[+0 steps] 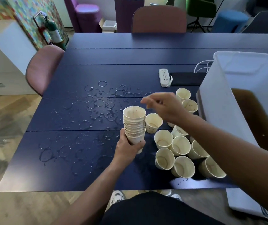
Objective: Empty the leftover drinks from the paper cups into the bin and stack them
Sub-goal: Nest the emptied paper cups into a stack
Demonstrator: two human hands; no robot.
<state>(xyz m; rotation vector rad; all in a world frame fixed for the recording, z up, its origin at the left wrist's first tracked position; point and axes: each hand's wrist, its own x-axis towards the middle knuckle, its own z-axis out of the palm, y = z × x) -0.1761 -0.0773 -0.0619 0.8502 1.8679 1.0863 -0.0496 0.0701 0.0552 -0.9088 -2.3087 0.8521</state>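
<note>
My left hand [126, 147] grips the bottom of a stack of several nested cream paper cups [134, 123], held upright above the dark blue table [84, 54]. My right hand [164, 105] hovers just right of the stack's top, fingers loosely extended and holding nothing. Below it stands a single upright cup [153, 122]. Several more emptied cups lie tipped in a cluster [178, 151] to the right, and two cups [186, 99] sit beyond my right wrist. A translucent white bin [224, 101] at the table's right holds brown liquid.
Wet ring marks and droplets [100, 108] cover the table's middle and front left. A white power strip [164, 77] and a black cloth [186, 78] lie behind the cups. Pink chairs stand at the left [40, 70] and far side [159, 19].
</note>
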